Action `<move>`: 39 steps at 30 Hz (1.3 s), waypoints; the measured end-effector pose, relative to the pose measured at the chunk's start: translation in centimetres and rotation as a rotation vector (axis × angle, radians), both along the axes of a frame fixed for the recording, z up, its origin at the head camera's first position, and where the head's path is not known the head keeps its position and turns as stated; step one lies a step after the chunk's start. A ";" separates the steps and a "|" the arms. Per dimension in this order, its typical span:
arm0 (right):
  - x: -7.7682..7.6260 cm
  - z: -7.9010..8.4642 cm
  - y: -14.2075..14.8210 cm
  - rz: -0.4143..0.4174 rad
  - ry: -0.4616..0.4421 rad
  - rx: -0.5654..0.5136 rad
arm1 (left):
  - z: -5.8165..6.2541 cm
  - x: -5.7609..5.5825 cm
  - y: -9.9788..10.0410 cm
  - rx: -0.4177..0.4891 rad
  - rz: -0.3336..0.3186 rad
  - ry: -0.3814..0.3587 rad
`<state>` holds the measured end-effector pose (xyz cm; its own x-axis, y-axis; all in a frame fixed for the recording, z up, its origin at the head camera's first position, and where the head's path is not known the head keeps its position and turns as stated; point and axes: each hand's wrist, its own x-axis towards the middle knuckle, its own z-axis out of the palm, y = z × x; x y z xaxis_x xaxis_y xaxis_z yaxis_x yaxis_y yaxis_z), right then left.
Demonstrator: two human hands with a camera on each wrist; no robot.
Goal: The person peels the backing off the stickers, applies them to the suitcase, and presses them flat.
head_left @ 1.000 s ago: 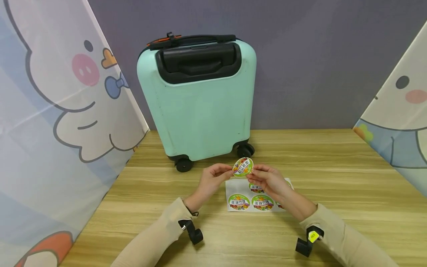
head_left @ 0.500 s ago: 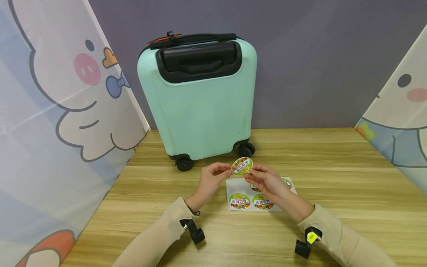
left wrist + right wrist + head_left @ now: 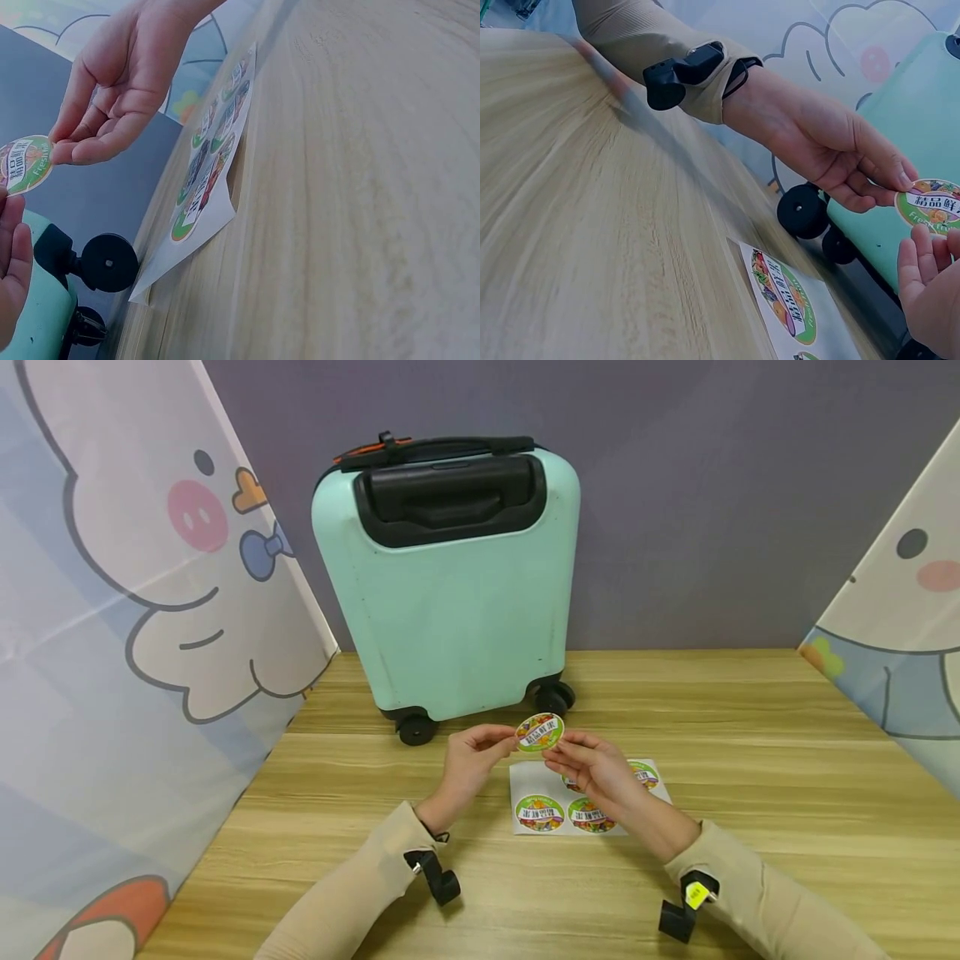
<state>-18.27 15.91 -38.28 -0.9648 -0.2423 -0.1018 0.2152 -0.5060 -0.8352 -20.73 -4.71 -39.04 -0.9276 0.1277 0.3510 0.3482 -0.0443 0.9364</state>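
An oval sticker with a fruit print and a white lettered band is held up between both hands, above the table. The left hand pinches its left edge with thumb and fingertips. At the opposite edge, the right hand pinches it the same way. Below and partly behind the right hand lies a white sticker sheet bearing several matching oval stickers. In the left wrist view the sheet shows a corner bent up off the wood. Both wrist views show the held sticker cut by the frame edge.
A mint green suitcase with black wheels stands upright just beyond the hands. The wooden table extends to both sides. A grey panel rises behind, with cartoon-printed cloths at left and right.
Both hands have shifted slightly left with the sticker between them, and the sticker has turned a little flatter. The sheet stays put, and the suitcase has not moved.
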 end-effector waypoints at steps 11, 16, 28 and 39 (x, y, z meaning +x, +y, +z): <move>-0.1 0.2 -0.4 0.000 0.019 -0.008 | 0.1 -0.4 -0.3 0.011 0.022 0.024; -0.3 0.2 -0.7 -0.009 0.011 -0.039 | 0.4 -0.6 -0.6 0.003 0.017 0.007; -0.8 0.8 -1.6 -0.031 0.005 -0.071 | 1.5 -1.4 -0.7 0.019 0.057 0.032; -1.1 1.2 -2.0 -0.073 0.039 -0.078 | 2.6 -1.5 -1.1 -0.034 0.036 0.027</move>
<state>-19.34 13.90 -37.06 -0.9832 -0.1766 -0.0470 0.1430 -0.5829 -0.7998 -22.22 -5.84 -36.47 -0.9219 0.1070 0.3723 0.3745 -0.0001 0.9272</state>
